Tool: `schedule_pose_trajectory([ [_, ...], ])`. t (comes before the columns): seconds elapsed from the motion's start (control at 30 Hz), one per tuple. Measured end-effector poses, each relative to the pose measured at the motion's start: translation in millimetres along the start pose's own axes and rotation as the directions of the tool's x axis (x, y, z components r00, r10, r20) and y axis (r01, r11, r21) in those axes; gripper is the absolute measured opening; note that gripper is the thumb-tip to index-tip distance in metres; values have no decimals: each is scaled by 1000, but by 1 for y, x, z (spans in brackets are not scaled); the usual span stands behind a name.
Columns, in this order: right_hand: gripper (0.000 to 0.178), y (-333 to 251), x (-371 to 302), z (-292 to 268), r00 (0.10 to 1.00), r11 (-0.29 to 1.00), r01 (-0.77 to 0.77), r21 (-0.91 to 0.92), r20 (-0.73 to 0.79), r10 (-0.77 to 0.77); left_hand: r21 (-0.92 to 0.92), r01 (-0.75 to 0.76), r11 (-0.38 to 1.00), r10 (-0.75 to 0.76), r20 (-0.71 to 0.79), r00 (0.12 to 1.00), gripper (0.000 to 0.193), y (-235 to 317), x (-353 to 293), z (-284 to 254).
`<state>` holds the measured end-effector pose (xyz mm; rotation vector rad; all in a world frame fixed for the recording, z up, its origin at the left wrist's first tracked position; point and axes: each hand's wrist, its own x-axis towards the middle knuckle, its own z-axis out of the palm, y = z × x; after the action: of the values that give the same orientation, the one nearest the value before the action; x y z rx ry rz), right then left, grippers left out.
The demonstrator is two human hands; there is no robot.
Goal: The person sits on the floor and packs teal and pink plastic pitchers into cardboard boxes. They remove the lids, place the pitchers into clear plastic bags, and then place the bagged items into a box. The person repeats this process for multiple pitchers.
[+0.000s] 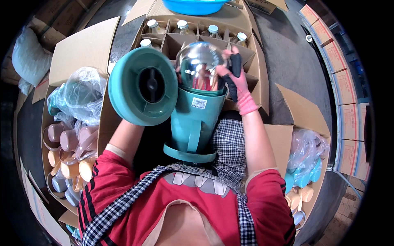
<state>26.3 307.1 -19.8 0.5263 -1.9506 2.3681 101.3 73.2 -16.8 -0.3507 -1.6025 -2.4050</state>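
Flask liner was clasped by the right hand above the green jug's upper rim. The left hand's grip, obscured by a round green part, could not be told.

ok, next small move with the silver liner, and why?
I'd probably centre the silver liner over the green body before bringing across the green round part: the liner's dome stands above the body's rim, the right hand is at its side, and the round part sits off to the left.
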Motion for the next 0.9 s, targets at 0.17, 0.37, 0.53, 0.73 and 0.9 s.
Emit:
schedule_pose_trajectory([
  [0.17, 64, -50, 7, 9, 669, 740, -76, -668, 516, 535, -553, 114, 825, -139, -3, 990, 29, 12, -19, 13],
  [0.37, 69, -64, 26, 23, 546, 583, 177, -793, 573, 612, -576, 203, 792, -205, 63, 977, 26, 27, -26, 24],
  [0.53, 63, -72, 0, 71, 614, 157, 373, -915, 370, 698, -463, 105, 880, -144, -50, 988, 31, 12, -38, 11],
  [0.73, 65, -59, 22, 22, 695, 720, -143, -679, 449, 562, -110, -70, 991, 66, -38, 997, 35, 12, 4, -3],
  [0.9, 71, -70, 28, 29, 901, 881, -378, 286, 331, 280, 508, -409, 758, 371, 180, 911, 59, 38, 42, 12],
])
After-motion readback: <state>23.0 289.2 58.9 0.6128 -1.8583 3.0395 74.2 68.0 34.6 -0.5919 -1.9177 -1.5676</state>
